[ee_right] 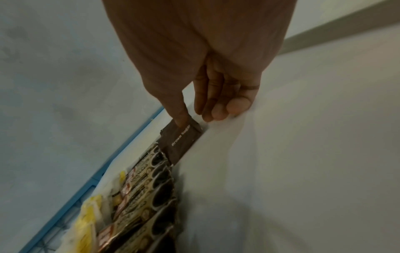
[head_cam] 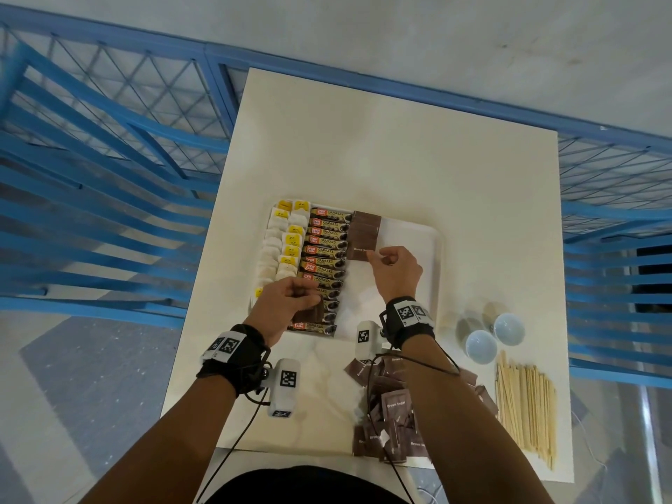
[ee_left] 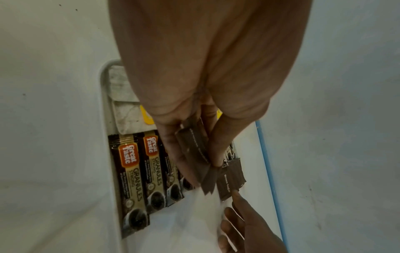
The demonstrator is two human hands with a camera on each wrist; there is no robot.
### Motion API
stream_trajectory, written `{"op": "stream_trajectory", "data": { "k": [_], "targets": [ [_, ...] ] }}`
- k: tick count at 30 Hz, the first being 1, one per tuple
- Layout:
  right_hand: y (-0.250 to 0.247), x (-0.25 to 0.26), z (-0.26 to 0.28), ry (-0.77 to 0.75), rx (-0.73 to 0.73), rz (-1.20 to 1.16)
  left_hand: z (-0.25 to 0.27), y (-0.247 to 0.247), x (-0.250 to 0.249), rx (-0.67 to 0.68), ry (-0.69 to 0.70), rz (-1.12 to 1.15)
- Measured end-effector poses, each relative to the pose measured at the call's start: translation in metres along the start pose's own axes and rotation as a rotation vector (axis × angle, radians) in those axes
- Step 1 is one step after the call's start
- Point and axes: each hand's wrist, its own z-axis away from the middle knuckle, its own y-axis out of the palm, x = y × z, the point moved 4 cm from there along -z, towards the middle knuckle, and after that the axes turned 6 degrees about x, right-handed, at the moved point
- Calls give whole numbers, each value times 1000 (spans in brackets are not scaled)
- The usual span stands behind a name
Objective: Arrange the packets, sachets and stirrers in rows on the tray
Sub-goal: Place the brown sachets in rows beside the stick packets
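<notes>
Tray (head_cam: 434, 249), white, on table (head_cam: 400, 158): tea bags, coffee packets (head_cam: 323, 249) and brown sugar sachets (head_cam: 365, 231) in rows. Left hand (head_cam: 287, 300) grips spare sachets (ee_left: 194, 150); right hand (head_cam: 394, 267) thumb pressing the row's nearest sachet, other fingers curled.

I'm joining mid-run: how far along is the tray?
Done: tea bags and coffee packets fill rows on the tray. In hand: the right hand sets a brown sugar sachet in the row; the left hand grips spare sachets. Left: the sachet pile and stirrers.
</notes>
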Motion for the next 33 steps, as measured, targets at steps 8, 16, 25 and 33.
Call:
{"op": "stream_trajectory", "data": {
  "k": [8,16,25,33],
  "targets": [
    [17,12,54,-221,404,-87,2,5,-7,-99,72,49],
    [20,6,76,-249,484,-167,14,18,-3,-149,107,66],
    [15,3,83,-177,445,-211,29,26,0,-132,60,-3],
    [11,7,91,-163,422,-383,30,30,1,-38,24,40]
  ]
}}
